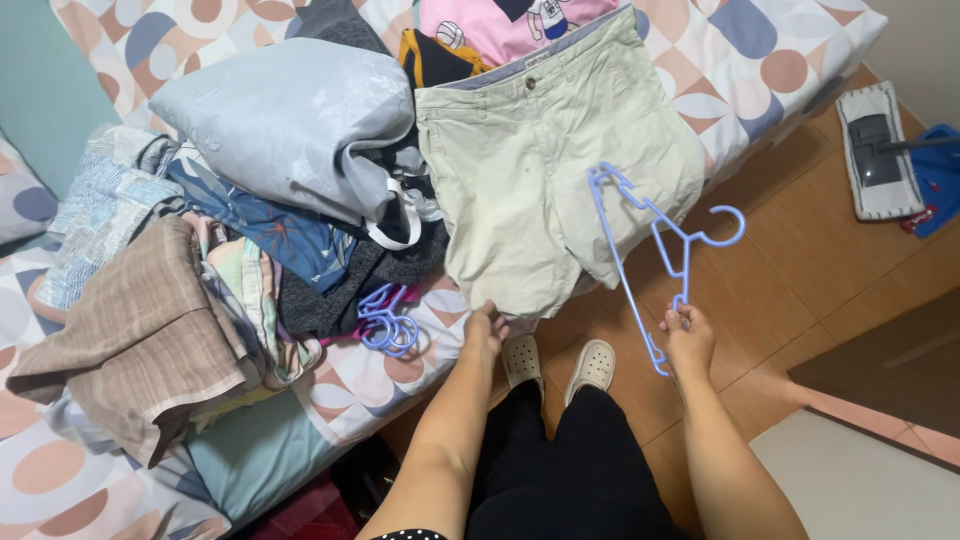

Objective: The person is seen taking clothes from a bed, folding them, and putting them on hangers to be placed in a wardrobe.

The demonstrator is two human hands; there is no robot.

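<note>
Pale green shorts (pixel 540 160) lie spread on the bed, their legs hanging over the edge. My left hand (pixel 484 326) pinches the hem of the left leg. My right hand (pixel 688 336) holds a light blue plastic hanger (pixel 650 240) by one end, lifted over the right side of the shorts, hook pointing right.
A heap of folded and loose clothes (pixel 230 230) fills the bed's left side, with more blue hangers (pixel 385 322) at its edge. A pink shirt (pixel 500 25) lies behind the shorts. On the tiled floor a flat mop (pixel 878 150) rests at right. My feet wear white clogs (pixel 560 365).
</note>
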